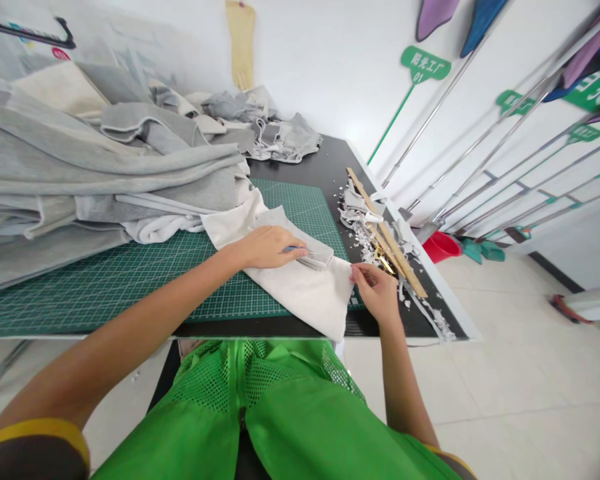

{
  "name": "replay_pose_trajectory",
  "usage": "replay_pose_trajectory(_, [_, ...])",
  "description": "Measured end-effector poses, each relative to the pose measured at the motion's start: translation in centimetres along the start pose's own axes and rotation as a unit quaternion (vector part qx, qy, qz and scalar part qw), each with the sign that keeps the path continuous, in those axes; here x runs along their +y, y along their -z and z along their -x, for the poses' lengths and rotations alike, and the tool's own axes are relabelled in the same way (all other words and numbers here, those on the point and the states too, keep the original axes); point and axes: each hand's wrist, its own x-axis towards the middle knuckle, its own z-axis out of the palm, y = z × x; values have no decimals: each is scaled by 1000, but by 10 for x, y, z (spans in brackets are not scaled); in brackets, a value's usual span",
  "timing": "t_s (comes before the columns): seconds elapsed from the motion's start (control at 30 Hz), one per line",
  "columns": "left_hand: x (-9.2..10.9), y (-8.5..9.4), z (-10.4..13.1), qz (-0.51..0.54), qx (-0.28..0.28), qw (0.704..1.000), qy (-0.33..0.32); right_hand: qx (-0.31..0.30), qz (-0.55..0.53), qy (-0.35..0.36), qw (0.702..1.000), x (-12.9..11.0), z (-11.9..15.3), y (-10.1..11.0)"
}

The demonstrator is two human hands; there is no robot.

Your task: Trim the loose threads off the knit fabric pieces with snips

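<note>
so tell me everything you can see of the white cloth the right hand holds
The white cloth looks soft and slightly creased, lying aslant across the green mat to the table's front edge. A folded grey piece sits on it, under the left hand; the right hand pinches its right edge.

In the middle of the frame, the person's left hand (275,247) presses on a folded gray cloth (316,251), a slim blue tool (295,249) held in its fingers. The cloth lies on a white cloth (307,293), whose right edge the right hand (375,288) pinches. Beneath is a green cutting mat (250,290). Gray fabric (100,167) is heaped at left; scraps (361,227) and wooden strips (395,247) lie right of the mat. A red bucket (441,247) stands on the floor at right.
</note>
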Motion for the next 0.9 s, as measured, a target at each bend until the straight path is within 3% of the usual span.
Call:
replay_pose_trajectory(0.23, [-16, -5, -2, -1, 8, 1000, -20, -14, -2, 2, 1000, 2, 1, -1])
replay_pose_trajectory(0.9, [-21, -8, 0, -14, 49, 998, -46, -24, 13, 7, 1000, 7, 0, -1])
